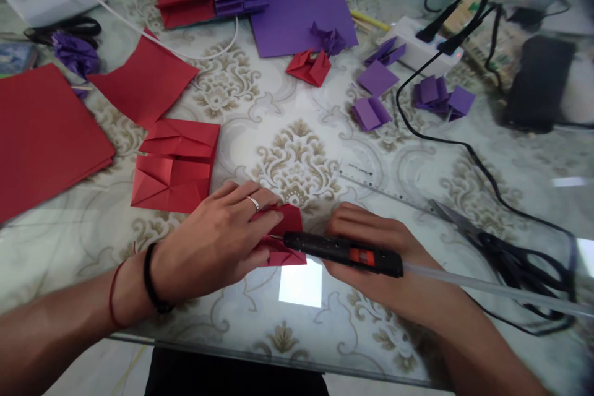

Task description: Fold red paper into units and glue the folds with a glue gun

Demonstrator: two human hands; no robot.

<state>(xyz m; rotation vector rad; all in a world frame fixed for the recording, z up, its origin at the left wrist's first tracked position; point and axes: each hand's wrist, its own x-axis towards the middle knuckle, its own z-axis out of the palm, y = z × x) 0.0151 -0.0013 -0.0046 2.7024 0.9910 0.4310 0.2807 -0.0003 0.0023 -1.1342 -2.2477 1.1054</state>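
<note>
In the head view my right hand (371, 247) is wrapped round a black hot glue gun (329, 249), with a long clear glue stick (482, 284) coming out of its back end. The nozzle points left and meets a small piece of folded red paper (290, 223) near the table's front edge. My left hand (232, 232), with a ring on one finger, grips that paper from the left, its curled fingers covering much of it. Just beyond my left wrist lies a larger creased red paper (174, 167).
At left are a stack of red sheets (41, 142) and a curled red sheet (148, 83). Purple folded pieces (378, 77) lie at back right, near a white power strip (420, 43). A black cord (471, 148) runs past a clear ruler (385, 189) and open scissors (501, 253).
</note>
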